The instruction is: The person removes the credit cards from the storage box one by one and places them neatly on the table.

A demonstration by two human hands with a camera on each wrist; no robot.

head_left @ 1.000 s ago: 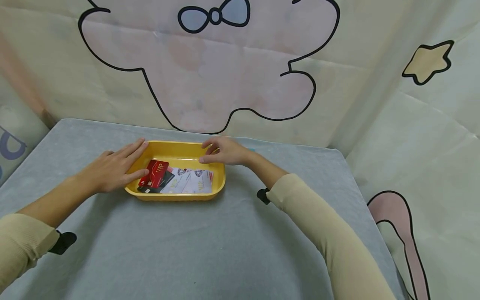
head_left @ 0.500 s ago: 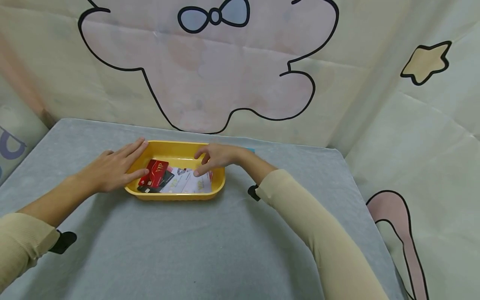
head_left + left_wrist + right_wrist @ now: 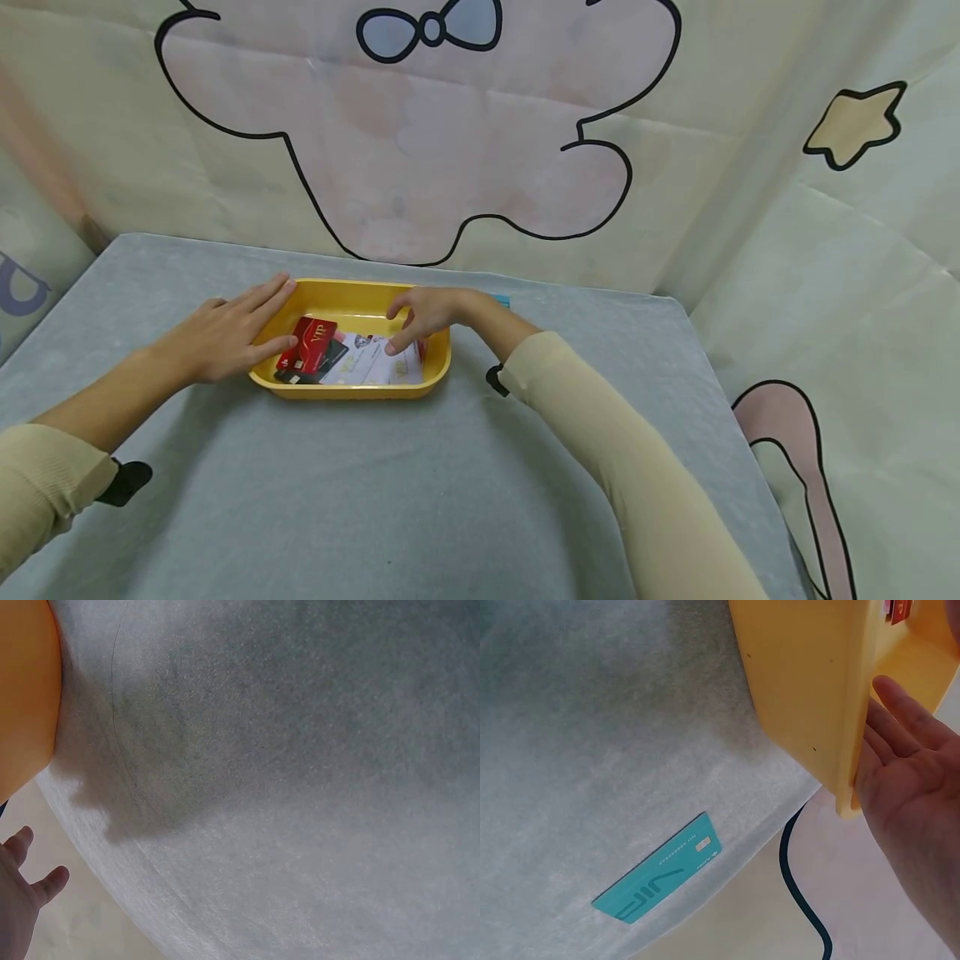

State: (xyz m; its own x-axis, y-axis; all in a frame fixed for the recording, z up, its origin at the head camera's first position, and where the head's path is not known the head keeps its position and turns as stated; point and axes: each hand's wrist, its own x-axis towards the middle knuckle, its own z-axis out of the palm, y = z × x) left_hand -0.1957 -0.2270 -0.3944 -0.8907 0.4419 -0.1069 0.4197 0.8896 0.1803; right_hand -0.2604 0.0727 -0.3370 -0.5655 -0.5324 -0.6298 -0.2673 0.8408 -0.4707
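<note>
A yellow tray (image 3: 348,392) stands on the cloth-covered table with several cards in it. On its left side, a red VIP card (image 3: 313,343) overlaps a black card (image 3: 335,354); white cards (image 3: 362,365) spread out to the right. My left hand (image 3: 221,337) rests against the tray's left rim, fingers extended and thumb over the edge beside the red card. My right hand (image 3: 437,308) reaches over the right rim, palm down, its thumb and forefinger apart above the white cards. In the right wrist view its fingers (image 3: 907,712) dip inside the tray with nothing visible between them.
A teal card (image 3: 660,871) lies flat on the table near its far edge, partly behind my right wrist in the head view. Grey-blue cloth (image 3: 390,492) covers the table. A printed curtain (image 3: 450,167) hangs close behind it.
My right hand has moved left and down from the tray's right rim to over the white cards, then hardly shifted. More of the teal card shows behind the wrist. The left hand has stayed put.
</note>
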